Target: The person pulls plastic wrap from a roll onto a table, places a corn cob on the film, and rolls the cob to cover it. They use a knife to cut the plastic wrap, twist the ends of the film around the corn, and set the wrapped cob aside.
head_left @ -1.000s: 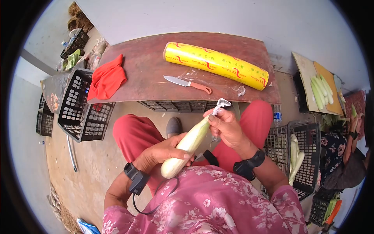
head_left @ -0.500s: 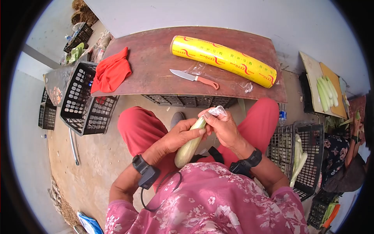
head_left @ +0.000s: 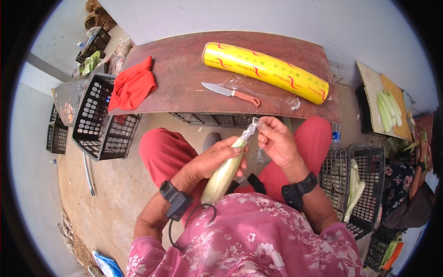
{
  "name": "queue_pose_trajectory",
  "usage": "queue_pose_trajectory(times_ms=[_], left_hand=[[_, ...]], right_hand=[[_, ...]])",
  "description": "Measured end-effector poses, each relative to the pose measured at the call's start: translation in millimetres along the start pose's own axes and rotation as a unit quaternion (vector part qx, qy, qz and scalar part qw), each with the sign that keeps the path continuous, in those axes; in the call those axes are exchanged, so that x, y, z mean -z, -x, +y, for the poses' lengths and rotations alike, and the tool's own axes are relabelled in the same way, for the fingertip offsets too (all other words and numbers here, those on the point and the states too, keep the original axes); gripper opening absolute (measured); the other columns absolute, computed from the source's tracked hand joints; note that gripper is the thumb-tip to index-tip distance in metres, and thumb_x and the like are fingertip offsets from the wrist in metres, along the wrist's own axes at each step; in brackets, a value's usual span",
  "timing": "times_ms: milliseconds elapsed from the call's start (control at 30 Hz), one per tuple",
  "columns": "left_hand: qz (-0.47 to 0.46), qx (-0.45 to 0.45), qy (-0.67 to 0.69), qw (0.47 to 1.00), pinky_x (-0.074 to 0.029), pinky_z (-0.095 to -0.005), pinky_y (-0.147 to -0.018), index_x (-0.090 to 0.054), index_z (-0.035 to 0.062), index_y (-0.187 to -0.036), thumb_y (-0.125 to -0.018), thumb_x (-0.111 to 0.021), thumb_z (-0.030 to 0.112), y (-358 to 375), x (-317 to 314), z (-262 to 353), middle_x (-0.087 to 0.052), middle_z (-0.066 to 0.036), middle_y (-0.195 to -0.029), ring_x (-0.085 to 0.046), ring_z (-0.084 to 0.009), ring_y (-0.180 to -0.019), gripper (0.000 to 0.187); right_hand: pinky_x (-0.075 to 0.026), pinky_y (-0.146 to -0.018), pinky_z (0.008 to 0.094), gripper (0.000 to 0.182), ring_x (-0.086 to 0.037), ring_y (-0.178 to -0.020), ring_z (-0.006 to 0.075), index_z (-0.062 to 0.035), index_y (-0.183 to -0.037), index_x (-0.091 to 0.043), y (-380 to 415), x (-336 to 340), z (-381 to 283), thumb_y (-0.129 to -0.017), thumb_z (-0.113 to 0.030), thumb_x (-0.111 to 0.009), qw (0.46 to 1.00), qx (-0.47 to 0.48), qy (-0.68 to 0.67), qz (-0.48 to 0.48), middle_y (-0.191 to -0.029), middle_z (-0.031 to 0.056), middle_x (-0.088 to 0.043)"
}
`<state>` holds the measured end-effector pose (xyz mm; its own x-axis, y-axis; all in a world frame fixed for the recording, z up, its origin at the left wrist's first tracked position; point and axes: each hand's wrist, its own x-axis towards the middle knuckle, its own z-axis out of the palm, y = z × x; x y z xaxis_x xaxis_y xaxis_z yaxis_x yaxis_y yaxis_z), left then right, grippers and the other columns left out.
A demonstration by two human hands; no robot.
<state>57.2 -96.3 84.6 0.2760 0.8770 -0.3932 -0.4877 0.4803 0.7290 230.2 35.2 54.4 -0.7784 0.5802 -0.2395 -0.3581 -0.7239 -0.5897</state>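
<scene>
A long pale-green vegetable point(head_left: 220, 177), wrapped in cling film, lies slanted over my lap. My left hand point(head_left: 219, 157) is closed around its upper part, thumb on top. From its upper end rises a twisted tail of cling film point(head_left: 249, 131). The fingers of my right hand point(head_left: 277, 138) pinch the tip of that tail, apart from the vegetable itself. Beyond my hands, on the low table point(head_left: 170, 69), are a knife point(head_left: 230, 93) with an orange handle and a large yellow roll of cling film point(head_left: 265, 72).
A red cloth point(head_left: 134, 85) lies on the table's left end, beside black crates point(head_left: 94, 115). At right, a black crate point(head_left: 369, 184) holds more pale vegetables point(head_left: 354, 194); others point(head_left: 388, 111) lie on a board. Another person point(head_left: 406, 194) sits at far right.
My right hand has moved up and right off the vegetable's end, drawing the cling film out into a twisted tail. My left hand keeps its grip, slightly lower on the vegetable.
</scene>
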Motion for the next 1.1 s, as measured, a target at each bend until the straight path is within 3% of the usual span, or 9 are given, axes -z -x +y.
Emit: queue_pose_trajectory(times_ms=[200,433,633,733,933,1033,1100], left_hand=[[-0.007,-0.016,0.048,0.999,-0.056,-0.0331,-0.059,-0.048,0.0069,-0.113,-0.092,-0.054,0.032,3,6,-4,-0.061,-0.013,-0.088,-0.065,-0.0218,-0.068,0.033],[-0.031,-0.008,0.055,0.998,-0.055,-0.0316,-0.066,-0.05,0.0077,-0.114,-0.092,-0.053,0.03,1,5,-5,-0.061,-0.01,-0.084,-0.064,-0.0195,-0.068,0.031],[-0.02,0.014,0.028,0.999,-0.054,-0.0312,-0.066,-0.048,0.0084,-0.121,-0.093,-0.053,0.029,1,-1,-3,-0.061,-0.011,-0.084,-0.065,-0.0199,-0.069,0.035],[-0.01,0.019,0.022,1.0,-0.054,-0.0308,-0.065,-0.048,0.0089,-0.123,-0.093,-0.052,0.028,0,-1,-3,-0.061,-0.01,-0.084,-0.064,-0.0197,-0.069,0.035],[0.019,0.032,0.003,0.999,-0.053,-0.0303,-0.065,-0.047,0.0095,-0.123,-0.094,-0.051,0.025,0,-4,-1,-0.06,-0.009,-0.083,-0.064,-0.0186,-0.069,0.033],[0.028,0.039,-0.023,0.999,-0.053,-0.0304,-0.065,-0.047,0.0091,-0.122,-0.094,-0.052,0.021,-4,-5,-3,-0.06,-0.008,-0.085,-0.064,-0.0174,-0.069,0.03],[0.037,0.036,-0.037,0.998,-0.053,-0.0301,-0.066,-0.048,0.0082,-0.12,-0.094,-0.052,0.018,-5,-7,-2,-0.06,-0.008,-0.089,-0.064,-0.0165,-0.071,0.028]], right_hand=[[-0.044,-0.057,0.0222,0.018,-0.054,-0.07,0.0083,-0.005,-0.107,-0.056,15,-8,11,-0.09,-0.009,-0.062,0.995,-0.061,0.073,-0.039,-0.091,0.0011,-0.057],[-0.041,-0.054,0.0178,0.008,-0.051,-0.062,0.0053,-0.0063,-0.097,-0.056,7,-17,19,-0.093,-0.012,-0.059,0.966,0.011,0.251,-0.059,-0.077,0.0022,-0.06],[-0.039,-0.05,0.0187,0.008,-0.049,-0.059,0.0043,-0.003,-0.095,-0.052,1,-12,19,-0.095,-0.011,-0.054,0.986,0.045,0.162,-0.023,-0.074,0.001,-0.056],[-0.04,-0.051,0.0188,0.01,-0.049,-0.058,0.0048,-0.0029,-0.097,-0.051,5,-12,22,-0.094,-0.011,-0.056,0.988,0.001,0.144,0.062,-0.074,0.0006,-0.055],[-0.044,-0.062,0.021,0.027,-0.052,-0.075,0.0081,-0.0047,-0.108,-0.05,22,-9,0,-0.088,-0.012,-0.066,0.982,0.005,0.187,-0.001,-0.097,0.0028,-0.052],[-0.047,-0.073,0.0257,0.036,-0.053,-0.089,0.0123,-0.0052,-0.112,-0.051,21,-26,4,-0.083,-0.015,-0.071,0.905,0.199,0.364,0.089,-0.112,0.0072,-0.049],[-0.047,-0.079,0.0324,0.034,-0.054,-0.098,0.0196,-0.0048,-0.107,-0.055,25,-44,-11,-0.078,-0.011,-0.073,0.762,0.338,0.546,0.08,-0.115,0.0109,-0.049]])
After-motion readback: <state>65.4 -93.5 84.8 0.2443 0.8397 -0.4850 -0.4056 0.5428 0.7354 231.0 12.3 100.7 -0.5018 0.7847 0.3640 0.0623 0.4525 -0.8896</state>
